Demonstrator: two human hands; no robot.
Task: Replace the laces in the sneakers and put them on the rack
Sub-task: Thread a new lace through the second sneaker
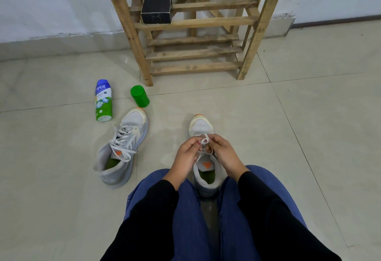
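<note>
White lace (204, 141) sits pinched between both hands at lower centre. The left hand (185, 157) and right hand (223, 155) have fingers curled on its loops, above the grey sneaker (201, 125) between the knees. The second sneaker (121, 147) lies laced, left of it. A bottle (103, 100) reading "nycil" lies at centre left beside a green cap (140, 96). The wooden rack (193, 24) at top centre holds a black box (156, 12).

Legible text, one item: blue, white and green bottle (103, 101) lying on the floor beside the green cap (140, 96), bearing white lettering "nycil" on its blue upper band; the first letter is partly cut off by the bottle's curve. Smaller print lower on the label is too small to read.
</note>
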